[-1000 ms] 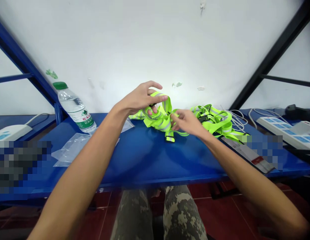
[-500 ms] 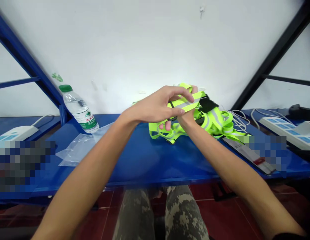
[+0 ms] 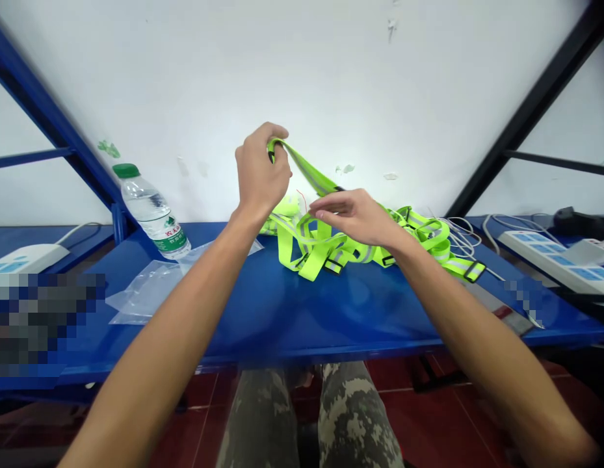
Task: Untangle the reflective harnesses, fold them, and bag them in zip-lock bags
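Note:
My left hand [image 3: 263,168] is raised and closed around a fluorescent yellow-green reflective strap [image 3: 309,172] with a grey stripe. From it the strap slants down to the right and passes behind my right hand [image 3: 354,213]. That hand's fingers are stretched out toward the left, thumb a little apart; whether they touch the strap I cannot tell. Below and around it lies a tangled pile of the same strapping [image 3: 314,260], with black buckles [image 3: 333,266]. Part of the pile is hidden by my right hand and forearm.
A water bottle [image 3: 153,214] with a green cap stands at the left beside clear plastic bags [image 3: 150,292]. A phone [image 3: 506,312] lies partly behind my right forearm. White cables [image 3: 462,237] and a power strip [image 3: 558,260] are at the right. The blue table [image 3: 302,325] meets a white wall.
My left hand has moved up and to the left, drawing the strap out at a slant. My right hand has come out from behind it, and the pile is more spread out.

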`<state>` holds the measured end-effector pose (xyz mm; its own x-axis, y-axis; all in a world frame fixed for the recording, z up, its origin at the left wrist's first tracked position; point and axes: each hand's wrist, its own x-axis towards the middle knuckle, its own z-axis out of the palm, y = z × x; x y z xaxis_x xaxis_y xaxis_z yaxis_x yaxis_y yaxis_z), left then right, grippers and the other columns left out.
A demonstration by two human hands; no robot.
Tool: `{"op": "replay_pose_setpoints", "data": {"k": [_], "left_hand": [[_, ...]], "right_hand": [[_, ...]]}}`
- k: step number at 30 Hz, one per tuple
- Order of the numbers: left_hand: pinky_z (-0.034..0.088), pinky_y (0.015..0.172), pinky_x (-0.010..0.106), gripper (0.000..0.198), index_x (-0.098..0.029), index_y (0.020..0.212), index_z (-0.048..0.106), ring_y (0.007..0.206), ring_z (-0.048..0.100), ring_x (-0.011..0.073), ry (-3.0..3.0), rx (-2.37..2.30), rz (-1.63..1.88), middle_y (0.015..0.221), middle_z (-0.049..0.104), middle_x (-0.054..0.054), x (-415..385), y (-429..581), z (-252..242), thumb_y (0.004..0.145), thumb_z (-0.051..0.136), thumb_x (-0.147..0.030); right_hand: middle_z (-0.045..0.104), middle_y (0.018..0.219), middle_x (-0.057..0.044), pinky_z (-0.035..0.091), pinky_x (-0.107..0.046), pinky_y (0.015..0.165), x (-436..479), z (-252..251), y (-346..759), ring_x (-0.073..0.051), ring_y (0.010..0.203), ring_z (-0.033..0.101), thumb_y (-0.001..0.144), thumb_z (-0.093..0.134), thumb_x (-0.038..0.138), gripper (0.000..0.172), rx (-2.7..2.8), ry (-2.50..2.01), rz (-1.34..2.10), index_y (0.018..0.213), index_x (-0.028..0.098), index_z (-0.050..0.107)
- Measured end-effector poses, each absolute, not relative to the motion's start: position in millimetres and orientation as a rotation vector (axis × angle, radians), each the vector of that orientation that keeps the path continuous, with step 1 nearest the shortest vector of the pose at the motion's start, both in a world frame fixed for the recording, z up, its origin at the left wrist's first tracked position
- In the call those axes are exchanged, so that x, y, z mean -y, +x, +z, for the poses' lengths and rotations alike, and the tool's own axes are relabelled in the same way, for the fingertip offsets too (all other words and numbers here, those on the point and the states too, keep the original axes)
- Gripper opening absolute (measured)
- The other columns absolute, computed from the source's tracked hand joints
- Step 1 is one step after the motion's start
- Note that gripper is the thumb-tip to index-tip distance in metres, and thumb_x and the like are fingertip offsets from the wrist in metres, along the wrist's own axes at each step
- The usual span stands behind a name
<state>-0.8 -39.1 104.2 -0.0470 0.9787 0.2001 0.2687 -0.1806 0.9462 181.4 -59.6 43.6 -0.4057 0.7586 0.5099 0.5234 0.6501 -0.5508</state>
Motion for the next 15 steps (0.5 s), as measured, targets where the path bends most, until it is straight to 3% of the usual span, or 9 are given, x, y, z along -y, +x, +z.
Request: {"op": "replay_pose_setpoints", "data": {"k": [2,4,6,9,11,13,15], "left_hand": [[0.036,0.051,0.025,0.032,-0.030,0.123,0.054,0.073,0.061,0.0165,1.615,-1.332,1.450,0.066,0.058,0.000,34,-2,103,0.092,0.051,-0.039],[0.036,0.055,0.024,0.032,-0.026,0.123,0.053,0.075,0.060,0.0146,1.700,-1.305,1.533,0.066,0.057,0.000,30,-2,103,0.094,0.048,-0.037],[0.035,0.059,0.023,0.032,-0.023,0.122,0.053,0.077,0.058,0.0128,1.733,-1.323,1.524,0.066,0.056,-0.001,28,-2,104,0.095,0.045,-0.037],[0.034,0.062,0.024,0.029,-0.021,0.117,0.055,0.078,0.056,0.0122,1.741,-1.366,1.603,0.063,0.053,-0.001,27,-2,105,0.096,0.044,-0.036],[0.033,0.062,0.025,0.027,-0.021,0.115,0.056,0.077,0.055,0.0121,1.734,-1.369,1.671,0.059,0.049,-0.002,27,-3,105,0.096,0.044,-0.037],[0.032,0.062,0.025,0.030,-0.021,0.115,0.055,0.076,0.054,0.0120,1.710,-1.375,1.674,0.056,0.046,-0.002,26,-5,104,0.097,0.041,-0.040],[0.030,0.062,0.026,0.034,-0.021,0.117,0.054,0.078,0.053,0.0120,1.656,-1.414,1.594,0.056,0.045,-0.002,24,-9,104,0.098,0.038,-0.044]], "right_hand": [[0.069,0.117,-0.012,0.051,-0.046,0.096,65,40,184,-0.029,0.112,0.063,0.088,0.056,0.033,0.035,1.946,-1.070,0.154,0.116,0.016,0.068],[0.061,0.132,-0.016,0.045,-0.051,0.104,63,29,188,-0.034,0.125,0.054,0.082,0.065,0.036,0.053,1.889,-1.188,-0.061,0.130,0.014,0.060],[0.058,0.134,-0.020,0.043,-0.054,0.105,57,15,192,-0.037,0.125,0.053,0.076,0.071,0.040,0.070,1.988,-1.337,-0.026,0.136,0.009,0.054],[0.066,0.125,-0.018,0.048,-0.048,0.100,51,-2,195,-0.032,0.115,0.063,0.081,0.066,0.049,0.063,2.234,-1.382,0.447,0.129,0.009,0.060],[0.059,0.137,-0.016,0.047,-0.046,0.104,55,-9,194,-0.029,0.124,0.058,0.084,0.061,0.057,0.062,2.332,-1.280,0.662,0.130,0.014,0.061],[0.045,0.151,-0.015,0.041,-0.049,0.110,65,-14,189,-0.031,0.137,0.046,0.080,0.065,0.061,0.069,2.383,-1.233,0.626,0.132,0.017,0.059],[0.039,0.154,-0.017,0.036,-0.050,0.114,74,-20,185,-0.034,0.141,0.039,0.078,0.070,0.054,0.061,2.433,-1.223,0.461,0.123,0.014,0.065]]}}
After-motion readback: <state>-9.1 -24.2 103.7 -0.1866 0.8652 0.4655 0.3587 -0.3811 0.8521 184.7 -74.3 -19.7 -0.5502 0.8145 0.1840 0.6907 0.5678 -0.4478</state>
